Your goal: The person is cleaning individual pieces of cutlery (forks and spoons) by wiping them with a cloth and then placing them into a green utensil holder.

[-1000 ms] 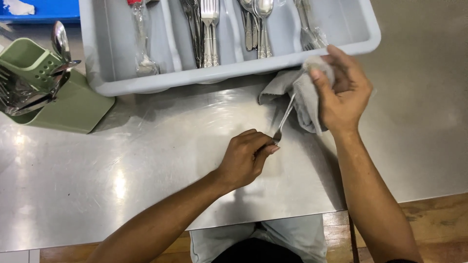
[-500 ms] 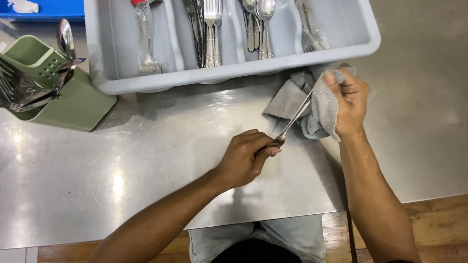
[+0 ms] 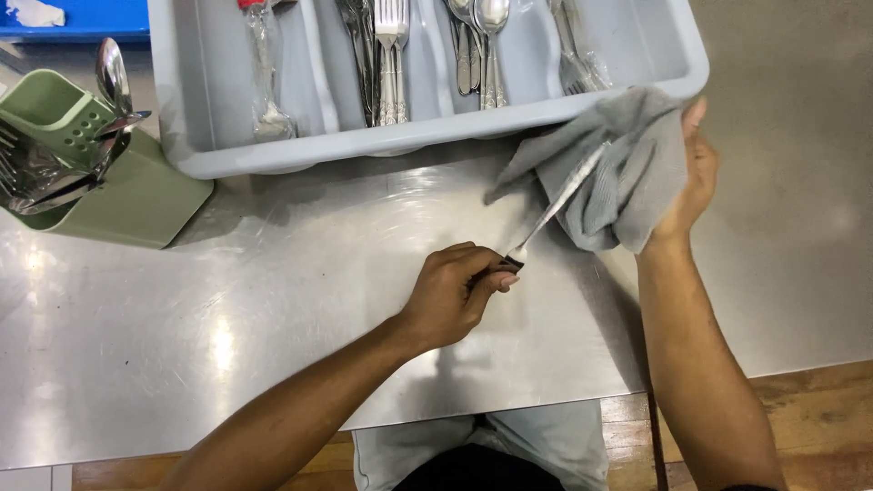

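The person is wearing pale grey trousers and a dark top at the near edge. Both forearms are showing bare, with no sleeves, and the left hand (image 3: 450, 295) and right hand (image 3: 691, 182) are wearing no gloves.

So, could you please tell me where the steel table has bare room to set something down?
The steel table is bare between the green caddy and the left hand, and right of the right hand. It is crowded around the grey tray and cloth.

- A commercial kitchen or dishwashing station.
- A stainless-steel worktable (image 3: 273, 345) fills the view.
- A grey compartmented cutlery tray (image 3: 637, 55), sorted with forks and spoons, sits at the table's far edge.
- A green cutlery drainer (image 3: 136, 195) stands just left of the tray.
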